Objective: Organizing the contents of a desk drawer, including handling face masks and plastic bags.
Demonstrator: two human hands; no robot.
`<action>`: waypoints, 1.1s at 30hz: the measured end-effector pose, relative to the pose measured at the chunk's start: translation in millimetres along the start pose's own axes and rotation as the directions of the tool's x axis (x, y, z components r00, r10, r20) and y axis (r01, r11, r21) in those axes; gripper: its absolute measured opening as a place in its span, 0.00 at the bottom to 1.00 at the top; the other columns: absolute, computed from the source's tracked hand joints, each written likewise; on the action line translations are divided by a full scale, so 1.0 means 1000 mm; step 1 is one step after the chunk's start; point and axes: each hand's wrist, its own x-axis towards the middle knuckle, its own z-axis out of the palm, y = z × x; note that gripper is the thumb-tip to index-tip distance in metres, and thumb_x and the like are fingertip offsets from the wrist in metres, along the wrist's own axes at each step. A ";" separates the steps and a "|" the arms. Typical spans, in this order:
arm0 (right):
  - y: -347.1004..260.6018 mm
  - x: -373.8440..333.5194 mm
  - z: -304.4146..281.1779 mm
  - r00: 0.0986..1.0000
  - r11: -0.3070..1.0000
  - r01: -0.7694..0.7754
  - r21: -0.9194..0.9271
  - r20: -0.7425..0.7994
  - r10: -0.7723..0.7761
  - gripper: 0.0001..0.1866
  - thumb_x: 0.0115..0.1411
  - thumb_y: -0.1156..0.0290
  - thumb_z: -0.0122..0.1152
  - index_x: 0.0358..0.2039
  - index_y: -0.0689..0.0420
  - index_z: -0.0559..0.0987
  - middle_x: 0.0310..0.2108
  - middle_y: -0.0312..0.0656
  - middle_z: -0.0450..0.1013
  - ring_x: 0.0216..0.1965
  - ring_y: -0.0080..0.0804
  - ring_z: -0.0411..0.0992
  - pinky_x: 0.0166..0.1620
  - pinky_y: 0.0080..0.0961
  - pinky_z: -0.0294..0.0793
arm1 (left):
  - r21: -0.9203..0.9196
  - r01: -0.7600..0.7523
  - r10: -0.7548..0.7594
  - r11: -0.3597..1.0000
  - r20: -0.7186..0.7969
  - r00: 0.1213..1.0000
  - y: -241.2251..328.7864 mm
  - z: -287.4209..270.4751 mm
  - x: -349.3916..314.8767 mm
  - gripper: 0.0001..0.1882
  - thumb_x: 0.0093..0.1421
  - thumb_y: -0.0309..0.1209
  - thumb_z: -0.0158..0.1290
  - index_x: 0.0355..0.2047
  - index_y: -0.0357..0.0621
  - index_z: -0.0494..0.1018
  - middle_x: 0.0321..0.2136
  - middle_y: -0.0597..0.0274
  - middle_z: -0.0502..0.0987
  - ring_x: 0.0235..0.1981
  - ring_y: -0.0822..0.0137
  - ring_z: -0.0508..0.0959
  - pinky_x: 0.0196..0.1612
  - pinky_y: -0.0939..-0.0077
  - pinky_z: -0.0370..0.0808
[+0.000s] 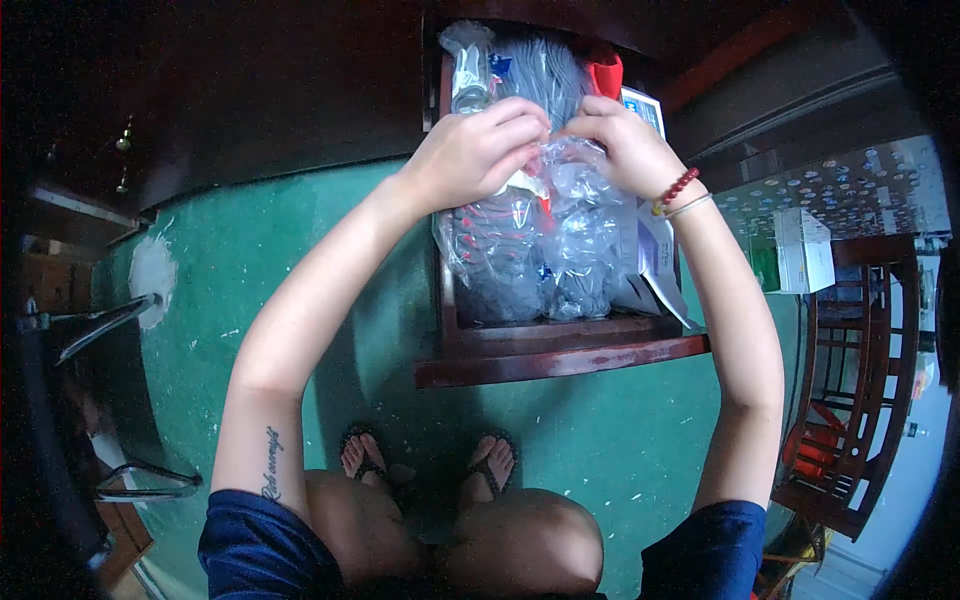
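Head view, left hand (478, 148): closed, fingers curled and pinching the top edge of a clear plastic bag (540, 225) right at its mouth.
Head view, right hand (628, 145): closed as well, fingertips pinching the same top edge just beside the left hand's grip; a red bead bracelet (677, 188) sits on the wrist.
Where the bag is: held up between both hands, hanging over an open wooden drawer (560, 358) pulled out of dark furniture; its lower part touches or rests on the drawer's contents, I cannot tell which.
Bag contents: grey folded or bundled pieces with small red parts; what they are I cannot tell through the crinkled film.
Around it: another clear packet (468, 70) at the drawer's back, a red item (605, 72) behind the right hand, white paper or a carton (655, 255) along the drawer's right side.
Below: a green floor (300, 260) and the person's sandalled feet (428, 462) just under the drawer's front.
Risk, tearing: both grips sit close together on thin film, so a pull apart could split the bag beyond its mouth.
Risk, spilling: the full bag hangs from its top edge alone; if one pinch slips, it likely tips and sheds pieces into the drawer or onto the floor.
Risk, drawer: it stands far out over the feet; weight pressed onto its front could tilt it.
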 end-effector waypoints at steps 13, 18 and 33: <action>0.003 0.001 -0.002 0.993 0.993 0.078 -0.094 -0.086 -0.086 0.10 0.47 0.78 0.55 0.33 0.57 0.77 0.31 0.42 0.69 0.38 0.42 0.70 0.40 0.34 0.71 | -0.125 0.180 -0.128 0.976 0.342 0.931 -0.011 0.001 0.017 0.09 0.62 0.35 0.43 0.37 0.42 0.65 0.25 0.47 0.73 0.30 0.44 0.75 0.32 0.56 0.70; 0.006 0.000 -0.003 0.997 0.998 0.032 -0.047 -0.071 -0.035 0.12 0.47 0.79 0.55 0.34 0.55 0.77 0.31 0.42 0.68 0.37 0.44 0.71 0.39 0.34 0.72 | -0.153 0.196 -0.127 0.969 0.374 0.919 -0.010 0.001 0.022 0.09 0.63 0.36 0.42 0.36 0.43 0.64 0.21 0.47 0.72 0.28 0.45 0.75 0.30 0.56 0.70; 0.017 -0.003 -0.006 0.983 0.879 -0.041 0.475 -0.140 0.121 0.06 0.61 0.70 0.56 0.33 0.59 0.76 0.33 0.35 0.70 0.36 0.25 0.70 0.41 0.22 0.69 | 0.071 0.079 -0.095 0.994 0.255 0.962 -0.004 0.004 0.019 0.14 0.51 0.28 0.48 0.40 0.50 0.69 0.22 0.53 0.76 0.26 0.52 0.78 0.31 0.58 0.74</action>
